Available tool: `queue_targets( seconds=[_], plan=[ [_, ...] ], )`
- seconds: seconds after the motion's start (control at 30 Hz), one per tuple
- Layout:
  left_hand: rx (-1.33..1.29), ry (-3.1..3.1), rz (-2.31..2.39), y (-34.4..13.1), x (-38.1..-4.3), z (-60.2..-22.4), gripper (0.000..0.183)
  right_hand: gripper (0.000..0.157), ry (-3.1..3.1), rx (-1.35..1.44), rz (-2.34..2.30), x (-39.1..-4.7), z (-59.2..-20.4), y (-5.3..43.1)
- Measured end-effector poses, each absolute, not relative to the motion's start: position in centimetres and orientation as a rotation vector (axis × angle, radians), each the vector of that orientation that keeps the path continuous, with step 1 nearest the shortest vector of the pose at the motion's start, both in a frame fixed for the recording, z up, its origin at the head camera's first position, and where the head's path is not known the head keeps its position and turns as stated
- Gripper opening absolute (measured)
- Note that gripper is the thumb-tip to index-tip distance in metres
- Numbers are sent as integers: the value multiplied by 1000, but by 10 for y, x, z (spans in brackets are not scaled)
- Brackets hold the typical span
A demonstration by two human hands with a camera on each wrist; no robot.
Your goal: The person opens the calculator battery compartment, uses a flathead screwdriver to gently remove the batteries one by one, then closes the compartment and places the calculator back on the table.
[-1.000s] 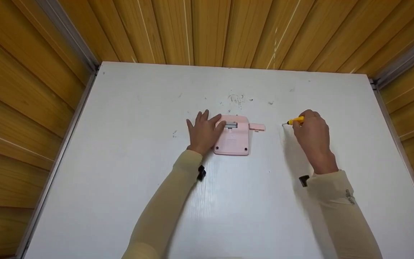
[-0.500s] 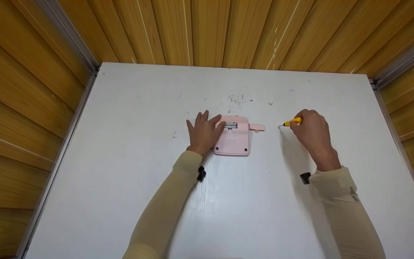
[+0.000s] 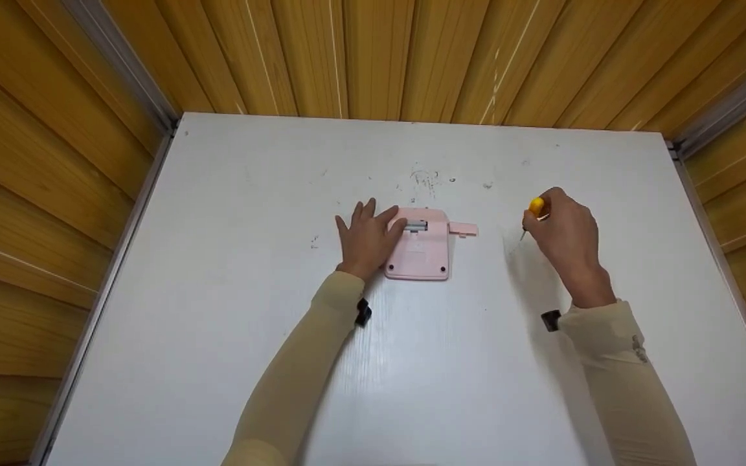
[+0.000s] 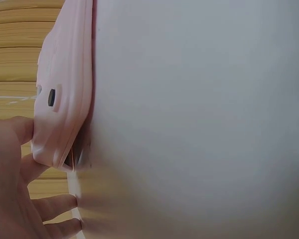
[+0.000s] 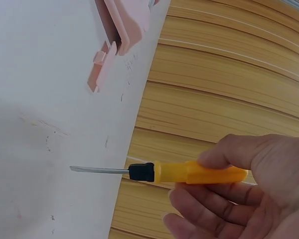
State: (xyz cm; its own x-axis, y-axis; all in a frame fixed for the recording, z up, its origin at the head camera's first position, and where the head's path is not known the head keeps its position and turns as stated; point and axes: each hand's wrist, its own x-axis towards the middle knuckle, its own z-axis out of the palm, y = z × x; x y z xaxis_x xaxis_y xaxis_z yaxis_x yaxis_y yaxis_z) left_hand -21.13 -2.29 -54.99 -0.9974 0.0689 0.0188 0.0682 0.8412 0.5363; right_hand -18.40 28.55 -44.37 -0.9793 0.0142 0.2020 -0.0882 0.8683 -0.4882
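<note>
A pink calculator (image 3: 417, 255) lies face down on the white table, keys hidden. In its uncovered battery slot sits a grey battery (image 3: 417, 225). The pink battery cover (image 3: 463, 228) lies beside its right edge. My left hand (image 3: 370, 238) rests at the calculator's left side, thumb and index finger touching it, other fingers spread onto the table. Off to the right, my right hand (image 3: 567, 236) pinches a screwdriver by its yellow handle (image 5: 204, 173). The thin metal shaft (image 5: 99, 170) points down at the table in the head view; whether the tip touches cannot be told.
The white table (image 3: 250, 194) carries scattered dark scuffs (image 3: 425, 181) behind the calculator. Yellow wood-look panels (image 3: 373, 58) stand behind the table and on both sides. Metal frame rails (image 3: 114, 52) run along the corners.
The screwdriver has turned from pointing left to steeply down, its handle rising in my right hand. The left hand, calculator and cover have stayed put.
</note>
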Motion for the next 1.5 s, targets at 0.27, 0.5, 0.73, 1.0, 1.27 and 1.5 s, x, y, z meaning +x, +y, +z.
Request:
queue_targets(
  seconds=[0.27, 0.5, 0.73, 1.0, 1.27, 1.5],
  plan=[
    [113, 3035, 851, -23, -212, -551, 54, 32, -2767, 7, 857, -184, -455, 283],
    [100, 3040, 822, -23, -212, -551, 54, 36, -2678, -2, 907, -184, -471, 284],
    [93, 3028, 825, -22, -211, -549, 54, 29, -2587, 44, 936, -184, -481, 284],
    [105, 3016, 846, -22, -211, -550, 55, 23, -2551, 101, 1011, -185, -489, 283],
    [108, 3022, 844, -22, -212, -550, 55, 28, -2528, 102, 1040, -185, -491, 281],
    [93, 3021, 835, -22, -211, -551, 54, 28, -2500, 137, 1052, -185, -492, 277]
  ],
)
